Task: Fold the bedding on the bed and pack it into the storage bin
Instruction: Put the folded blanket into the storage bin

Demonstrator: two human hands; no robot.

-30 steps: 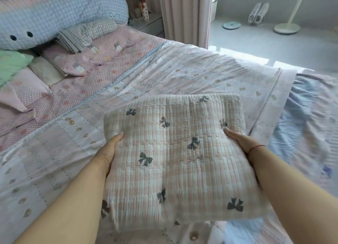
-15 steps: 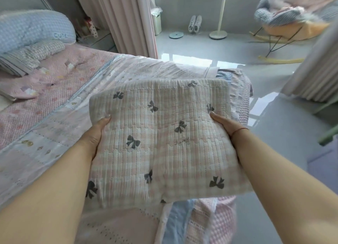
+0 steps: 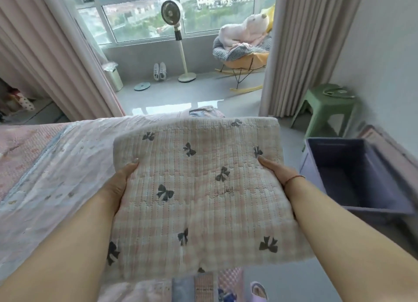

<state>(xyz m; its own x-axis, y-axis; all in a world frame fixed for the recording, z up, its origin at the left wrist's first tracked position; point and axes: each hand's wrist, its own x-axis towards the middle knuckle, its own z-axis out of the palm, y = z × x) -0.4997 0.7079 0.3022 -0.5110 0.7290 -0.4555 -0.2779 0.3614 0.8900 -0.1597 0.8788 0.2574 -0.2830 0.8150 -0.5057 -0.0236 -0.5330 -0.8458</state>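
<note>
A folded quilt (image 3: 199, 195), cream and pink check with dark bows, is held up in front of me over the corner of the bed (image 3: 45, 166). My left hand (image 3: 119, 184) grips its left edge, thumb on top and fingers hidden beneath. My right hand (image 3: 278, 172) grips the right edge the same way; a red cord circles that wrist. The purple storage bin (image 3: 362, 209) stands open on the floor to the right of the quilt, nothing showing in the part of its inside that I see.
A green stool (image 3: 328, 107) stands beyond the bin by a beige curtain (image 3: 300, 53). Further off are a standing fan (image 3: 181, 41), white shoes (image 3: 159, 71) and a rocking chair with a plush toy (image 3: 244, 44). A pink curtain (image 3: 49, 59) hangs left.
My view has swung right, away from the pillows toward the window and floor. The quilt has travelled right with both hands, and the storage bin has come into sight beside it.
</note>
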